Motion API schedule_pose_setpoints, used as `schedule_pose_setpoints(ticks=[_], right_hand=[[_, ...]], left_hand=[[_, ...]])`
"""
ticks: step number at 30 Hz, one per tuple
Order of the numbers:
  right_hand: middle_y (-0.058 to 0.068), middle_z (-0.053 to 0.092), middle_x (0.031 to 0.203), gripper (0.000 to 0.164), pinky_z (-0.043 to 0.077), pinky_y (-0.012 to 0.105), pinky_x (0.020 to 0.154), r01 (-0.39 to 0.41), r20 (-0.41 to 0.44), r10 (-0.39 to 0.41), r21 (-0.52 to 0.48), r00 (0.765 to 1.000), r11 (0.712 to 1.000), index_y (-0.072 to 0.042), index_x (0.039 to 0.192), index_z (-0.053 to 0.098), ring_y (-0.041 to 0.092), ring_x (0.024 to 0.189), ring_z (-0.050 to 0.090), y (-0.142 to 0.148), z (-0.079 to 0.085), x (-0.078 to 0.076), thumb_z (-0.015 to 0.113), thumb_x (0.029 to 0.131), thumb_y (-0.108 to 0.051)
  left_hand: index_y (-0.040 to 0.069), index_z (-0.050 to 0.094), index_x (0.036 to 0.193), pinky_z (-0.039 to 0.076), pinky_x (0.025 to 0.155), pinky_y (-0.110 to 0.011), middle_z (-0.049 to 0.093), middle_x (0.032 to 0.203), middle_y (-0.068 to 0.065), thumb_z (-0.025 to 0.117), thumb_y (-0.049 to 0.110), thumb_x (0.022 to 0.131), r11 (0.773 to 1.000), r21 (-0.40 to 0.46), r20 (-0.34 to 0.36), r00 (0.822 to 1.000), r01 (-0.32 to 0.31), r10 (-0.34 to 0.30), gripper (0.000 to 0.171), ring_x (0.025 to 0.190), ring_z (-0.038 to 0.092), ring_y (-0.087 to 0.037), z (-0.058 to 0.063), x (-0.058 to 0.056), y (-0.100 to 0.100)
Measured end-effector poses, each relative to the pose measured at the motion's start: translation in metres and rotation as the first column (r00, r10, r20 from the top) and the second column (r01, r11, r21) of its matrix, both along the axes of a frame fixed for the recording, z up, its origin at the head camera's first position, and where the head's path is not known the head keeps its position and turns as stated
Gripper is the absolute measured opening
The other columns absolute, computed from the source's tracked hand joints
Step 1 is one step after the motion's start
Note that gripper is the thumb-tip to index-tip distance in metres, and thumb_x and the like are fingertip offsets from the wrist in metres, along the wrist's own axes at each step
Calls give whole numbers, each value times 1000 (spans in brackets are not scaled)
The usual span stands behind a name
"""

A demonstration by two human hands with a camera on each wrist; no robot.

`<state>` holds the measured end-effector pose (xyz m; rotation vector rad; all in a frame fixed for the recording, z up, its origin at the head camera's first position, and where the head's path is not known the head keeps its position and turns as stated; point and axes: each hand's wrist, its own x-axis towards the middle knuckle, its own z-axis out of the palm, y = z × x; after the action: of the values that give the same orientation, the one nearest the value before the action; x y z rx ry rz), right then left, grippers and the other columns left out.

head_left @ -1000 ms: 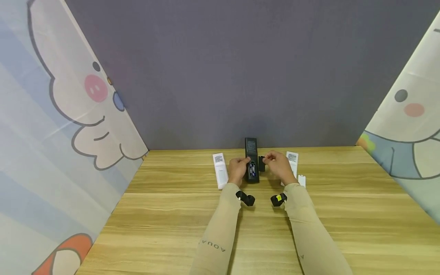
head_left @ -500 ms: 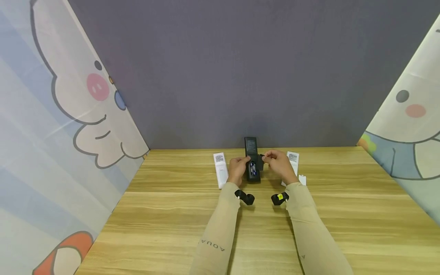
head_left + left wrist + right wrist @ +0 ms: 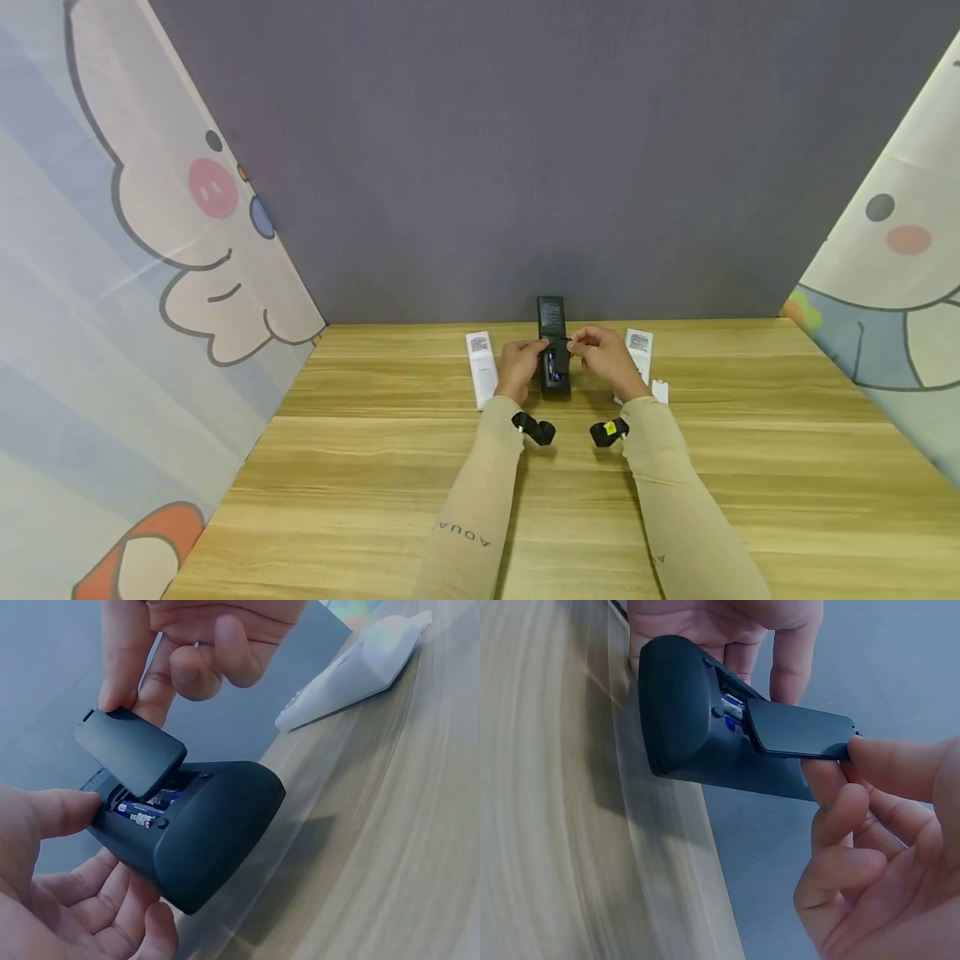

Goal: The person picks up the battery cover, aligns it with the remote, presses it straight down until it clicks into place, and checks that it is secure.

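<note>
My left hand [image 3: 519, 367] grips a black remote control [image 3: 217, 832], back side up, thumb on its edge and fingers beneath. Its battery compartment lies uncovered in part, and blue batteries [image 3: 139, 812] show inside. Between thumb and fingertips my right hand [image 3: 606, 360] pinches the black battery cover [image 3: 799, 729] by one end. In both wrist views the cover is tilted, its far end overlapping the compartment. The left wrist view shows the remote raised above the wooden table [image 3: 390, 847].
One white remote [image 3: 482, 372] lies left of my left hand. Another white remote [image 3: 639, 346] is partly hidden behind my right hand, with a small white battery cover [image 3: 660, 392] beside it. A grey panel [image 3: 525, 167] stands along the table's back edge.
The black battery cover has moved left, from beside the remote to over its battery compartment, in my right hand's pinch. My left hand keeps its hold on the remote.
</note>
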<state>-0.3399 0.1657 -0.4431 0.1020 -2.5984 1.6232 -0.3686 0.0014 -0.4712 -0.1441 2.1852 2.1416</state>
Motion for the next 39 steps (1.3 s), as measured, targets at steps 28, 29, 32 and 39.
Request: schedule_pose_setpoints(ticks=[28, 29, 32, 39], right_hand=[[7, 66, 97, 16, 48, 46, 72, -52, 34, 52, 10, 998, 999, -6, 109, 65, 42, 80, 58, -3, 5, 3, 60, 102, -20], [6, 66, 97, 16, 48, 46, 72, -55, 33, 54, 16, 998, 998, -6, 109, 65, 40, 80, 58, -3, 6, 3, 60, 102, -20], [8, 66, 97, 16, 49, 46, 73, -49, 38, 48, 15, 998, 999, -7, 108, 65, 40, 80, 58, -4, 6, 3, 60, 102, -20], [11, 66, 97, 18, 48, 46, 75, -69, 45, 68, 22, 997, 997, -4, 110, 65, 37, 80, 57, -3, 4, 2, 61, 103, -19]], left_hand=[[5, 77, 108, 50, 66, -24, 65, 83, 1, 68, 25, 98, 997, 68, -10, 999, 36, -35, 24, 73, 59, -12, 2, -1, -1], [5, 77, 107, 50, 66, -24, 65, 83, 1, 68, 25, 98, 997, 70, -11, 999, 37, -37, 24, 73, 59, -12, 2, -1, -1], [5, 77, 107, 50, 65, -24, 66, 83, 1, 68, 25, 98, 996, 82, -13, 999, 37, -36, 24, 72, 59, -11, 1, -2, 0], [5, 77, 109, 51, 66, -24, 67, 87, 2, 69, 26, 98, 996, 77, -13, 999, 34, -33, 25, 73, 59, -11, 1, -2, 0]])
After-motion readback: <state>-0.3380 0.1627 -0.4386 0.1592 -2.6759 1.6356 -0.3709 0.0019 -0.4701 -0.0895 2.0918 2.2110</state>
